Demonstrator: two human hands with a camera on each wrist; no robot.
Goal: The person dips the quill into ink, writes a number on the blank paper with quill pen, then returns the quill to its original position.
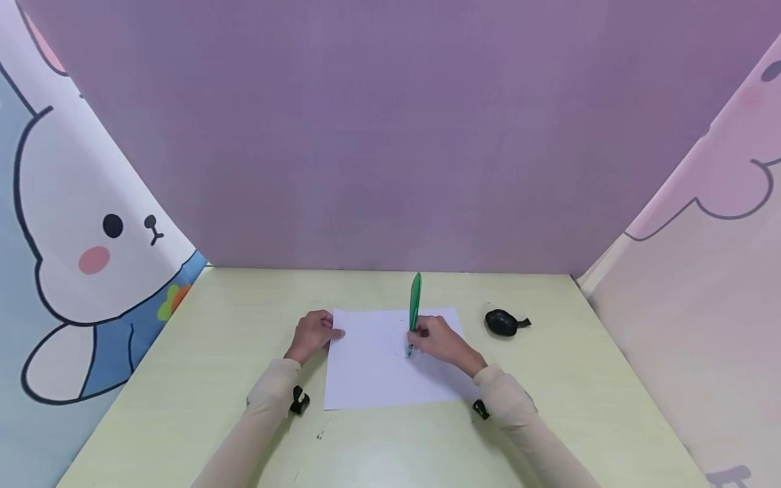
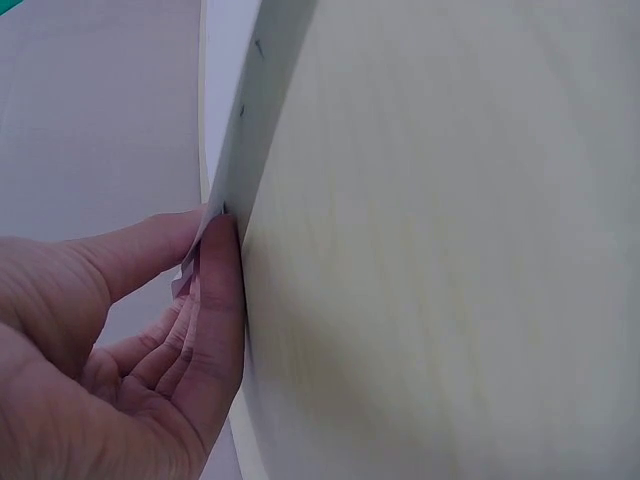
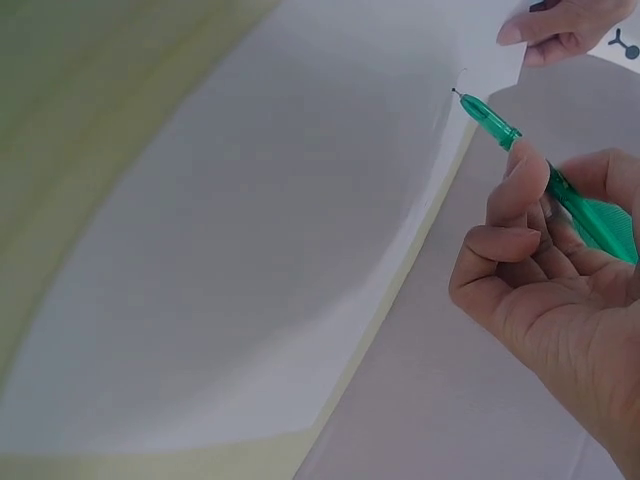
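Note:
A white sheet of paper [image 1: 378,366] lies on the pale green table [image 1: 201,352]. My right hand [image 1: 441,341] grips a green pen [image 1: 414,308], nearly upright, its tip on the paper near a faint drawn curve. In the right wrist view the pen [image 3: 560,190] is pinched between thumb and fingers, its tip touching the sheet [image 3: 260,260]. My left hand [image 1: 314,333] rests at the sheet's left edge, fingers loosely curled. In the left wrist view the fingertips [image 2: 215,290] of that hand press against the paper's edge [image 2: 225,150].
A small black object [image 1: 504,322] with a short strap lies on the table right of the paper. Purple and cartoon-printed screens wall the table at the back [image 1: 390,135], left [image 1: 91,237] and right [image 1: 702,271]. Black wrist cameras [image 1: 299,401] sit on both sleeves.

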